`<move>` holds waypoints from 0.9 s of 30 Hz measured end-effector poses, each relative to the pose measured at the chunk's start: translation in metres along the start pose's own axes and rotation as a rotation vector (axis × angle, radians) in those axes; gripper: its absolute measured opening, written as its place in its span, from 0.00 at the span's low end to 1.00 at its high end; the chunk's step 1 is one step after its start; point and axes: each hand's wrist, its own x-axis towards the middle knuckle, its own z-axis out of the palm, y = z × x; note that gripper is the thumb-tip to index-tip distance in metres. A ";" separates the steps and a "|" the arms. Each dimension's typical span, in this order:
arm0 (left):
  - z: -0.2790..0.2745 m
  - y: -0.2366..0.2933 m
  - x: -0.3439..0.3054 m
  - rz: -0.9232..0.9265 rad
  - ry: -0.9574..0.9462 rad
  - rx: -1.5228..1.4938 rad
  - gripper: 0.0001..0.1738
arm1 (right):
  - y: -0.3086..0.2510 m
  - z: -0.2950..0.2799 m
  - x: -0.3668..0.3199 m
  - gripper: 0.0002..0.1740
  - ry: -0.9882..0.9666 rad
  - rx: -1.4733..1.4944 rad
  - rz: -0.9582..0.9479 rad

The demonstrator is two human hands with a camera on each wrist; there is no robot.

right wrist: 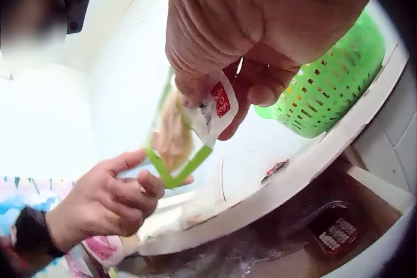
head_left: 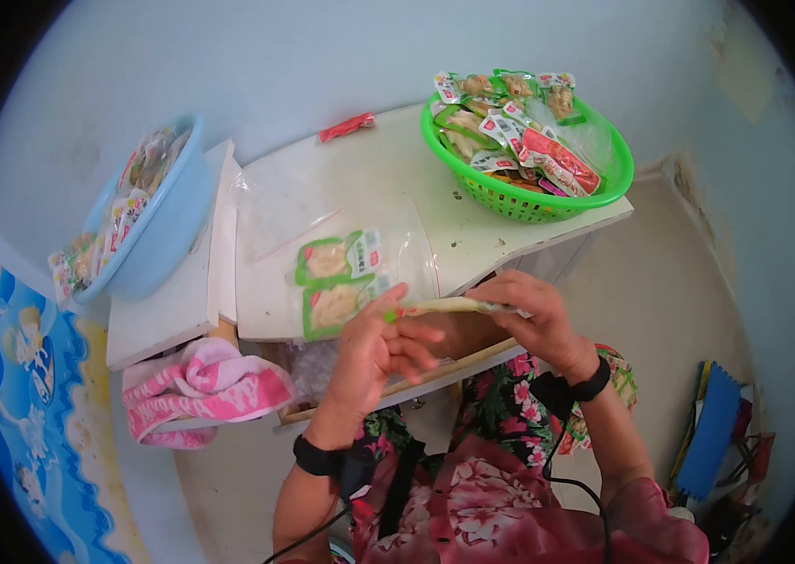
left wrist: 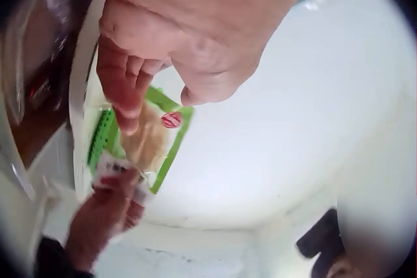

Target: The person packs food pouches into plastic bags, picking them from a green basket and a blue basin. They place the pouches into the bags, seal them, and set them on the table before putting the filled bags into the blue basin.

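Observation:
A green-edged snack packet (right wrist: 174, 131) with pale contents seen through its clear window is in the air between the hands. My right hand (head_left: 534, 315) pinches its white printed end between thumb and fingers. My left hand (head_left: 374, 352) is at the green end, its thumb raised and its fingers loosely spread around that edge. From the left wrist view, the packet (left wrist: 148, 138) lies just past the left fingertips. Two similar packets, an upper one (head_left: 327, 260) and a lower one (head_left: 336, 305), lie on a clear plastic bag (head_left: 407, 254) on the white table.
A green basket (head_left: 548, 209) full of packets stands at the table's right. On the left, a blue basin (head_left: 167, 226) holds more packets. A red wrapper (head_left: 346, 127) lies near the wall. A pink towel (head_left: 204, 390) hangs by an open drawer (head_left: 454, 367) beneath the hands.

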 end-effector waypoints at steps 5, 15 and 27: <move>-0.022 -0.005 0.011 0.614 0.329 0.796 0.25 | 0.003 0.003 -0.013 0.11 0.425 0.530 0.440; 0.024 -0.009 0.062 1.002 0.483 1.477 0.26 | 0.027 0.038 -0.007 0.11 0.655 0.811 0.544; 0.026 -0.012 0.051 0.898 0.405 1.296 0.04 | 0.021 0.055 0.019 0.09 0.212 0.999 0.725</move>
